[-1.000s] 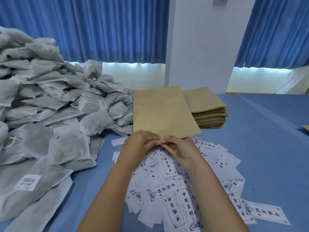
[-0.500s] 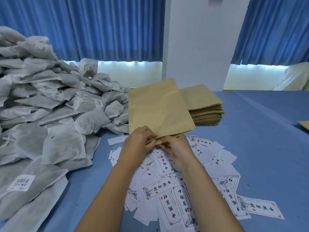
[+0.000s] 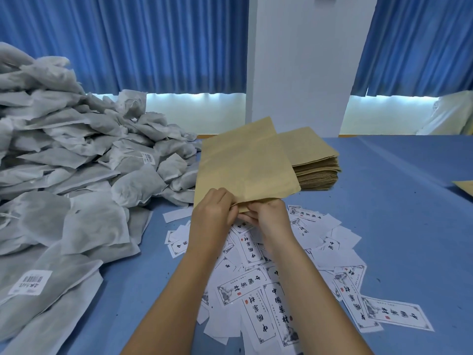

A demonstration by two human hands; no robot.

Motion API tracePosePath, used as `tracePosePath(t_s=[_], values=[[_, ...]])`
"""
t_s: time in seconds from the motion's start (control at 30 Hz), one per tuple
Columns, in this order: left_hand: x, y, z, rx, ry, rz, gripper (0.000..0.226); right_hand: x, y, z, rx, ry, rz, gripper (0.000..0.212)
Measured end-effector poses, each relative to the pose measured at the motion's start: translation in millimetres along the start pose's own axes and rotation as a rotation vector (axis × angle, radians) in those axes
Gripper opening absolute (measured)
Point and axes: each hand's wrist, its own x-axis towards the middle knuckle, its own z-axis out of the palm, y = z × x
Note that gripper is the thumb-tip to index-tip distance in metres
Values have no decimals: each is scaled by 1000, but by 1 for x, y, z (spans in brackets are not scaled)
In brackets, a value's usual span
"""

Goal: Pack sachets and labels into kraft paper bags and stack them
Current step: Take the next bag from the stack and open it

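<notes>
Sachets [image 3: 76, 175]: grey heap, table's [image 3: 396, 213] left.
Labels [image 3: 268, 290]: scattered beneath forearms.
Bag stack [image 3: 314, 162]: behind (flat).
Kraft bag [image 3: 245, 165]: tilted, raised above the labels.
Left hand [image 3: 213, 213]: pinches its near edge.
Right hand [image 3: 271, 216]: pinches likewise.

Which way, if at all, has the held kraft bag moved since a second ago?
Yes: the kraft bag has tipped up at its far edge, which now rises clearly above the bag stack behind it.
</notes>
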Motion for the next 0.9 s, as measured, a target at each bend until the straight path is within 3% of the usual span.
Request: tracePosePath(t_s=[0.2, 0.63, 0.83, 0.9], values=[[-3, 2, 1, -75, 46, -27, 8, -1, 0, 0, -2, -50, -9, 24], [-6, 6, 6, -240, 120, -195, 9, 3, 3, -1, -259, 27, -99, 29], [-1, -2, 3, -139, -29, -62, 18, 1, 6, -3, -488, 88, -154, 10], [-1, -3, 3, -124, -20, -22, 17, -3, 6, -2, -560, 83, -201, 25]])
